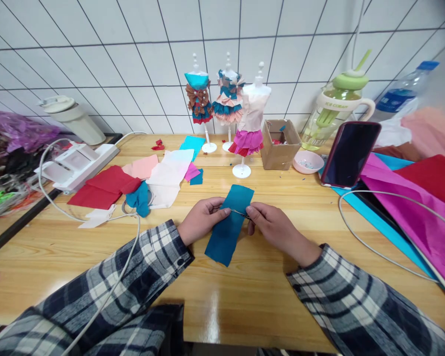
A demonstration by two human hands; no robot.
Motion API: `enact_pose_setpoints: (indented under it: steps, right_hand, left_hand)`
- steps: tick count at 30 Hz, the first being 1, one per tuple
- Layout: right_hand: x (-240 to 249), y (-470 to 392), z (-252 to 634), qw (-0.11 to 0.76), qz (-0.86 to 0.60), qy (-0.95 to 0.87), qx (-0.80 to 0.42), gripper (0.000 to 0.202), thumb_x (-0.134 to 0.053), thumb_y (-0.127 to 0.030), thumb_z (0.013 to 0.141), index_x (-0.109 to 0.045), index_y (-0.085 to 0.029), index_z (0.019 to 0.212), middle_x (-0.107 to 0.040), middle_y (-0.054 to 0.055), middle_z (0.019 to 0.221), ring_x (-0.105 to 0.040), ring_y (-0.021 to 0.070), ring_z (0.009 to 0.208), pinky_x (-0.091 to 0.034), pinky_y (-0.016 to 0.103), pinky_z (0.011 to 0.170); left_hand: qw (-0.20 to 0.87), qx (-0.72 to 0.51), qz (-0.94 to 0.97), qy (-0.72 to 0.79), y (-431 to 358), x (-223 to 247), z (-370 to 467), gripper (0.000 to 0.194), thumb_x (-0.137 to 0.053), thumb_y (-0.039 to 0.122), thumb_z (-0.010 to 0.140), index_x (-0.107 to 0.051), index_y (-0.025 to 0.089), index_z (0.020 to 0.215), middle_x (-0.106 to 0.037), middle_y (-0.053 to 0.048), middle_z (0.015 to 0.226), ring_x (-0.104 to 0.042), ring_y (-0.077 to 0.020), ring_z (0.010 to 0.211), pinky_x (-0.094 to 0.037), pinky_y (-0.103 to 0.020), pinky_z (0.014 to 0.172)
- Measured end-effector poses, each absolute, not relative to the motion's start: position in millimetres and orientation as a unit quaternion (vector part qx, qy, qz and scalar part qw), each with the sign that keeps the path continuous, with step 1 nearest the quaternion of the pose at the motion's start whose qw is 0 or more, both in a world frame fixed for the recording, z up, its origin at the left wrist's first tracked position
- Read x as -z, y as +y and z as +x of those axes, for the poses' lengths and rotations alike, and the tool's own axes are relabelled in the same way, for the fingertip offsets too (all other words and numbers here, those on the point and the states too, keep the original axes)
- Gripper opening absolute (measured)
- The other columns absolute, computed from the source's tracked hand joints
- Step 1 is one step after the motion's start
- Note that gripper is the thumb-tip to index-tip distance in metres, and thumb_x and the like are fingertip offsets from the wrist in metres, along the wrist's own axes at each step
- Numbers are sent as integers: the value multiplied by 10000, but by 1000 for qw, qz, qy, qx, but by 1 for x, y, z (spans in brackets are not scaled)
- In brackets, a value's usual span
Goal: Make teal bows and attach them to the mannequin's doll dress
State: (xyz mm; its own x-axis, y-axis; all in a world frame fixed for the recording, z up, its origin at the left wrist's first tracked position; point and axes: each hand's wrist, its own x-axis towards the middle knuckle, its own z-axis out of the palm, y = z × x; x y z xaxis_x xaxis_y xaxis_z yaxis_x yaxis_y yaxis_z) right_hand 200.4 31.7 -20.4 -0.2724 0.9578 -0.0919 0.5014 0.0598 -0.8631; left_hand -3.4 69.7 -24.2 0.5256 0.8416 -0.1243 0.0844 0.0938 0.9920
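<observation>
My left hand (204, 219) pinches the left edge of a teal strip of crepe paper or cloth (225, 242), thumb on top. The strip is held slanted above the table, in front of me. My right hand (273, 225) is closed on a thin metal tool (241, 213), whose slim end lies across the strip and reaches toward my left thumb. The fingers hide most of the tool, so its kind is unclear. Beyond the strip stands a small white dress form (257, 101) in a magenta and red skirt, with two more dressed forms (199, 94) behind it.
Red pieces (104, 188) and a white sheet (169, 178) lie at left beside a power strip (82, 167) and its cable. At right are a cardboard box (281, 148), a pink bowl (308, 161), a propped phone (350, 153), a jug (333, 111) and magenta sheets (404, 198).
</observation>
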Motion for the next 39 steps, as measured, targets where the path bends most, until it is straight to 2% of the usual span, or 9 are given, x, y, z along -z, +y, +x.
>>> enact_pose_setpoints:
  steps: [7, 13, 22, 39]
  right_hand:
    - [27, 30, 194, 286, -532, -663, -444, 378, -335, -474, 954, -523, -211, 759, -644, -20, 626, -616, 132, 609, -415, 241, 611]
    - [26, 28, 192, 280, -551, -672, -408, 363, -376, -470, 936, -493, -211, 710, -561, -39, 584, -542, 121, 571, -368, 238, 565]
    - [29, 33, 194, 275, -558, -662, -417, 325, -443, -465, 897, -480, -212, 696, -500, -48, 576, -466, 115, 545, -323, 233, 521]
    - [31, 31, 191, 279, -545, -677, -409, 319, -411, -476, 917, -513, -212, 770, -517, -38, 617, -497, 127, 594, -330, 246, 558]
  left_hand:
    - [654, -302, 590, 365, 68, 27, -2, 386, -705, 335, 757, -651, 126, 1077, -710, -86, 1066, -660, -246, 969, -509, -360, 870]
    - [645, -301, 604, 358, 67, 26, 1, 308, -702, 313, 753, -666, 135, 1002, -720, -61, 1017, -660, -229, 953, -512, -348, 866]
    - [627, -292, 624, 364, 66, 24, 1, 300, -690, 322, 760, -668, 135, 993, -717, -61, 1028, -656, -232, 962, -513, -349, 864]
    - [586, -297, 658, 369, 67, 30, 1, 304, -673, 301, 771, -673, 122, 1017, -712, -78, 1044, -652, -247, 980, -512, -368, 885]
